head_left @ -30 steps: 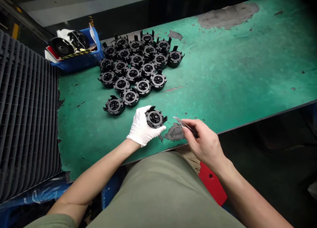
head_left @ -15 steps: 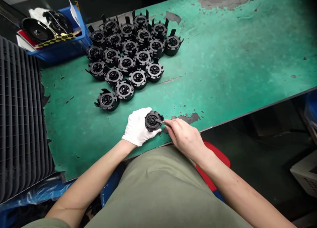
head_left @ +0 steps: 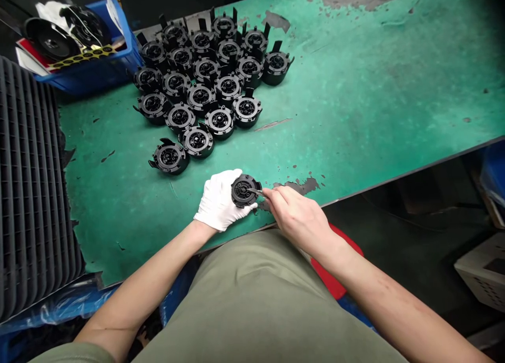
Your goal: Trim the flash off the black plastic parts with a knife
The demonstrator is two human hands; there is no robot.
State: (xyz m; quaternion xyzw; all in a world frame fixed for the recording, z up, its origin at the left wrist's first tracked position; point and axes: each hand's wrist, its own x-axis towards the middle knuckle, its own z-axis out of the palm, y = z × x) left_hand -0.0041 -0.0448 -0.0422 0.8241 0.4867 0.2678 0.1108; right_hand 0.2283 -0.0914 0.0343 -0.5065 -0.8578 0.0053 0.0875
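My left hand (head_left: 221, 201), in a white glove, is wrapped round a round black part (head_left: 243, 190) near the front edge of the green table. The part's ringed face with its centre hub is turned up toward me. My bare right hand (head_left: 294, 211) pinches a thin metal tool (head_left: 257, 192), whose tip reaches over the part's face close to the centre. Whether the tip touches the part is too small to tell. Beyond my hands, several similar black parts (head_left: 198, 140) stand grouped on the table, many with upright tabs.
A blue bin (head_left: 92, 73) holding black discs and papers stands at the back left. Stacked dark ribbed trays (head_left: 35, 184) line the left side. The green table (head_left: 366, 89) has worn grey patches. A red seat (head_left: 331, 284) lies below the front edge.
The view has shifted slightly, so the bin and grouped parts appear a little farther left and higher. Both hands keep their holds, with the tool still over the part's face.
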